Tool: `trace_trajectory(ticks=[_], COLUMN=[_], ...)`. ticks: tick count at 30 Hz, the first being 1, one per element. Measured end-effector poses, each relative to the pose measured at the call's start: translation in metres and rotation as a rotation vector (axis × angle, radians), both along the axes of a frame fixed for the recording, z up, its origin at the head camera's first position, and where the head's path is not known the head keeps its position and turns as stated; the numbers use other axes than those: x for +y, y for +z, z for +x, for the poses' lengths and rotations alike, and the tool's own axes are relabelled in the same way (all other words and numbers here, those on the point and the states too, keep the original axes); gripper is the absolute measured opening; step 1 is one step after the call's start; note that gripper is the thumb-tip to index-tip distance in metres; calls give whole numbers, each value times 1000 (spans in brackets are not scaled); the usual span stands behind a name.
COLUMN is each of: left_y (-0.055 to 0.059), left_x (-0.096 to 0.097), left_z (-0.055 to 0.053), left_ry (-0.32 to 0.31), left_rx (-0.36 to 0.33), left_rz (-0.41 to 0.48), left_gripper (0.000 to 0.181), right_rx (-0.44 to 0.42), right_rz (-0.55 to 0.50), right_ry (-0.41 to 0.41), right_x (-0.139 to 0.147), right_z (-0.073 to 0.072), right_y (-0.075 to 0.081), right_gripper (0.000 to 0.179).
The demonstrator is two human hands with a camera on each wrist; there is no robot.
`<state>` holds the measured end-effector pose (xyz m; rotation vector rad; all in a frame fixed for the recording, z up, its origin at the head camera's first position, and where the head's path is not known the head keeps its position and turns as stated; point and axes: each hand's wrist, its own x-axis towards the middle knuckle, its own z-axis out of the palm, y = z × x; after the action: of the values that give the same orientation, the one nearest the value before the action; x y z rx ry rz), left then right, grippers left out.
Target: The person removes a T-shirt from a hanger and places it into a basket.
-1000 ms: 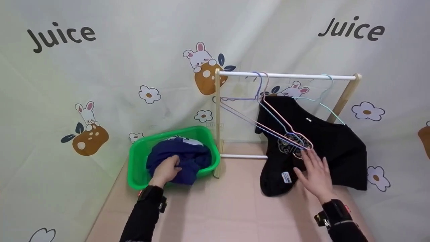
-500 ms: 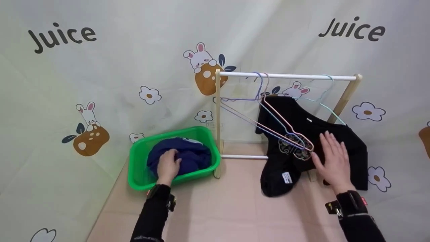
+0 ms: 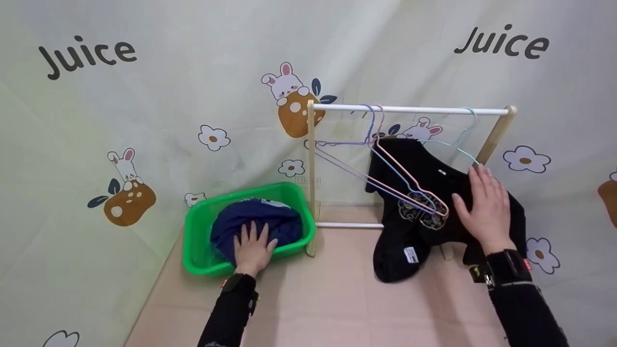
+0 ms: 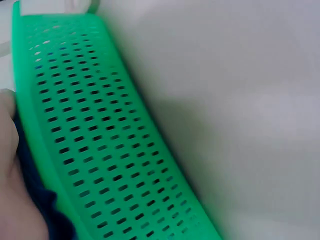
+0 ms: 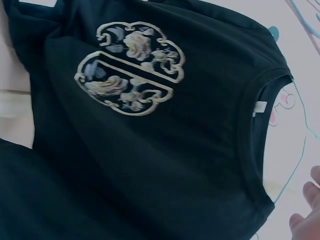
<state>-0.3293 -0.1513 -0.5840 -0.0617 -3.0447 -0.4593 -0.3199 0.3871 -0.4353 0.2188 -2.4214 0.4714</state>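
My left hand [image 3: 253, 248], fingers spread, rests on a bundle of dark blue clothing [image 3: 277, 224] inside a green plastic basket [image 3: 200, 262]. In the left wrist view this hand shows only at the left edge, beside the basket's perforated side [image 4: 100, 130]. A black short-sleeved T-shirt [image 3: 453, 193] with an embroidered flower motif [image 5: 132, 70] hangs on a light teal hanger [image 3: 446, 142]. My right hand [image 3: 487, 209] lies over the shirt's right shoulder with straight fingers, the fingertips right at the hanger's arm. The lower part of the shirt bunches near the table.
A small clothes rack with a white top bar [image 3: 409, 110] and wooden posts stands at the back. Bare hangers, one purple [image 3: 344, 143] and one pink [image 3: 396, 167], dangle from it in front of the shirt. A printed curtain [image 3: 168, 96] backs the pink table [image 3: 332, 299].
My left hand has let go of the dark blue clothing and spread flat on it; the clothing's edge now lies inside the basket. My right hand has moved right and up the shirt to its shoulder.
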Motion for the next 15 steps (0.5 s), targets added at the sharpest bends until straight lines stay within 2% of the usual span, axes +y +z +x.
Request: trace_trajectory(ticks=[4, 7, 15], left_y=[-5, 0, -2], left_x=[-1, 1, 5], left_z=[0, 4, 17], left_ry=[6, 4, -20], left_rx=[9, 19, 114], left_rz=[-45, -42, -48], left_gripper=[63, 63, 64], right_rx=[-34, -57, -145], right_rz=[7, -6, -44], right_ry=[-10, -16, -33], right_x=[-2, -1, 1], right_z=[-7, -11, -19], right_y=[10, 15, 22], right_gripper=[67, 68, 75])
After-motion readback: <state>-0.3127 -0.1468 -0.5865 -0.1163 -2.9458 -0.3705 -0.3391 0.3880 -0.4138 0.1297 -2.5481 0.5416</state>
